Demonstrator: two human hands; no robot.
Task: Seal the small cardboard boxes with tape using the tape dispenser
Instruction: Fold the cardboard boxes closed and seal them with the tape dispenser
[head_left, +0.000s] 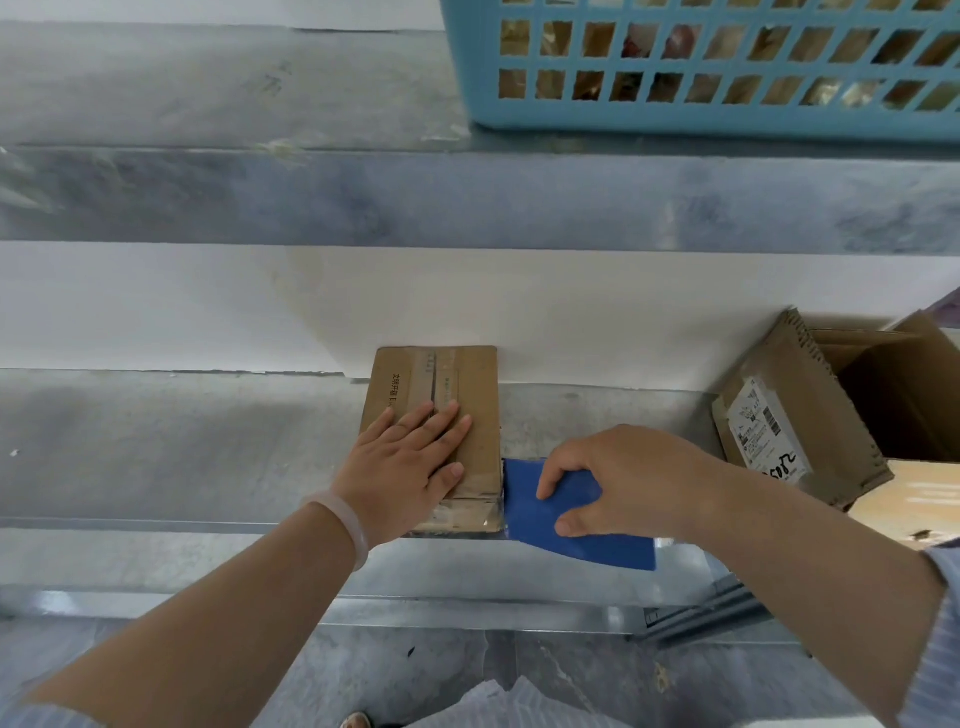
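A small flat cardboard box (470, 384) lies on the grey metal shelf (182, 441), its far end against the white wall. Clear tape runs lengthwise down its top. My left hand (410, 467) presses flat on the box's near half with straight fingers. Right beside the box's near right corner sits the blue tape dispenser (582, 535). My right hand (623, 478) grips the dispenser from above, thumb on its near side and fingers curled over the far side. The tape roll itself is hidden under my hand.
A larger open cardboard box (810, 415) with a white shipping label stands at the right. A light blue plastic basket (727, 109) holding several items sits on the shelf above. The shelf's front edge (208, 525) runs just below my wrists.
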